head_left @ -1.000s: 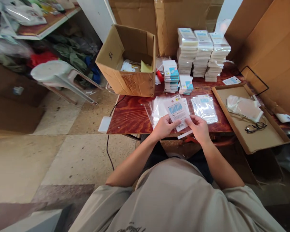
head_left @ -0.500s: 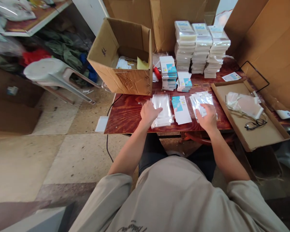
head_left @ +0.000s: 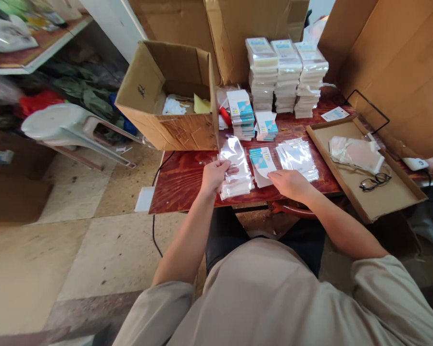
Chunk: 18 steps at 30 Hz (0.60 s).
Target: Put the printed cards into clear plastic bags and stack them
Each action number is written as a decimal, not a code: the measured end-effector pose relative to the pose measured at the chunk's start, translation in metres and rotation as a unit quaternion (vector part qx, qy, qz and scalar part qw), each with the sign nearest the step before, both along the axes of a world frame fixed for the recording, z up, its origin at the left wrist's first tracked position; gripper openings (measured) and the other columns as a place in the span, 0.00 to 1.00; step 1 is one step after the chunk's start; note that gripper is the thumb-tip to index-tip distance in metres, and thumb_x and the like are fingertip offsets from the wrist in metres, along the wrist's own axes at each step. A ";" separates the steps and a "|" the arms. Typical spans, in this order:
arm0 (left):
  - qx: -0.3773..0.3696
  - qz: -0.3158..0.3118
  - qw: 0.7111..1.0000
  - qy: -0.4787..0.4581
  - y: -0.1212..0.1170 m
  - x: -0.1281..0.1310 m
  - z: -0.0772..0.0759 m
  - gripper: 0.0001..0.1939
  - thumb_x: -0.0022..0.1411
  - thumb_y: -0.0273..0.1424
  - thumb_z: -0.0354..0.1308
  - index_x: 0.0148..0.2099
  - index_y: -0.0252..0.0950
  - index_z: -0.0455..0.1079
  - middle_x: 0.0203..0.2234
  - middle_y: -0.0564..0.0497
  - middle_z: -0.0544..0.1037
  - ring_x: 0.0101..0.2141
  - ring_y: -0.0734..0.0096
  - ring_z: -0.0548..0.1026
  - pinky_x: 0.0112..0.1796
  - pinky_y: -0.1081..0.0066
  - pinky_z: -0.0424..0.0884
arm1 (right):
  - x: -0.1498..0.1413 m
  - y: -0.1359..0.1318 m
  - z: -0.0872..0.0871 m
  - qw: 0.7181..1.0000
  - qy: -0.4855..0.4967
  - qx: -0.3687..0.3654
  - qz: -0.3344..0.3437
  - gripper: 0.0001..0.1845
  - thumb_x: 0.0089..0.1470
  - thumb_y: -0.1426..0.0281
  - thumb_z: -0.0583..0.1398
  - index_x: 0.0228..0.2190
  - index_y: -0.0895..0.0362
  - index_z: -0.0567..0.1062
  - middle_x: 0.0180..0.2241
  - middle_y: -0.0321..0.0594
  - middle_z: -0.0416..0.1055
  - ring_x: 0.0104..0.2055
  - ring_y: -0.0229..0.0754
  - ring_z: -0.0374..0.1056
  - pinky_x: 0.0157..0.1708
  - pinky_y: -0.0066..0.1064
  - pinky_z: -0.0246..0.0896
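My left hand [head_left: 215,177] pinches the left side of a clear plastic bag [head_left: 233,150] on top of a pile of such bags. The bag's upper part shines and looks slightly raised from the pile. Right of it lies a fanned stack of blue-and-white printed cards [head_left: 261,158]. My right hand [head_left: 289,183] reaches over the stack's lower right, its fingers closed at the edge of the top card; the fingertips are partly hidden. Beyond that hand lies a loose pile of bagged cards [head_left: 299,156].
An open cardboard box [head_left: 180,129] stands at the back left. Card stacks [head_left: 241,115] and tall stacks of packaged cards [head_left: 283,77] stand behind my hands. A shallow cardboard tray [head_left: 386,204] on the right holds plastic bags and eyeglasses [head_left: 375,181].
My right hand has left the bagged-card pile and moved left to the card stack. My left hand has closed on a bag and lifted its edge. The whole view has shifted slightly.
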<state>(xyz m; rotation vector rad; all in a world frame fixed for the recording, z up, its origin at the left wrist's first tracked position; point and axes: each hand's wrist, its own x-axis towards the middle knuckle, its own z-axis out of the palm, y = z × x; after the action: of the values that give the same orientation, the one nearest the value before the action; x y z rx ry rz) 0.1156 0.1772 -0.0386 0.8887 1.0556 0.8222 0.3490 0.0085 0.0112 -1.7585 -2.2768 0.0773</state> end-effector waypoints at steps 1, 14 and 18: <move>-0.002 0.015 1.000 -0.019 -0.003 0.002 0.000 0.09 0.61 0.29 0.70 0.39 0.31 0.74 0.29 0.45 0.82 0.29 0.64 0.84 0.35 0.66 0.81 | 0.002 -0.004 0.003 0.996 0.043 0.059 -0.044 0.12 0.69 0.75 0.59 0.41 0.58 0.84 0.38 0.47 0.84 0.39 0.48 0.79 0.39 0.35 0.71; 0.058 0.100 0.987 -0.115 -0.052 0.024 0.029 0.24 0.55 0.45 0.79 0.36 0.35 0.70 0.29 0.47 0.83 0.29 0.66 0.84 0.33 0.70 0.80 | -0.053 -0.038 0.004 0.707 0.622 0.041 -0.335 0.28 0.52 0.44 0.71 0.28 0.57 0.79 0.16 0.34 0.71 0.12 0.36 0.63 0.09 0.25 0.54; 0.065 0.097 0.985 -0.123 -0.066 0.026 0.035 0.29 0.49 0.49 0.80 0.35 0.37 0.68 0.25 0.52 0.80 0.28 0.66 0.83 0.31 0.70 0.80 | -0.050 -0.033 0.005 0.713 0.598 0.093 -0.354 0.26 0.56 0.46 0.69 0.30 0.58 0.79 0.17 0.33 0.71 0.13 0.35 0.64 0.11 0.24 0.57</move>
<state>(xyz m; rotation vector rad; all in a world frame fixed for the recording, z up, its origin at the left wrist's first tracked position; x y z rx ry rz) 0.1419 0.1113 -0.0039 0.7776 0.8859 1.1453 0.2990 -0.0242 0.0160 -1.5610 -0.6169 0.5990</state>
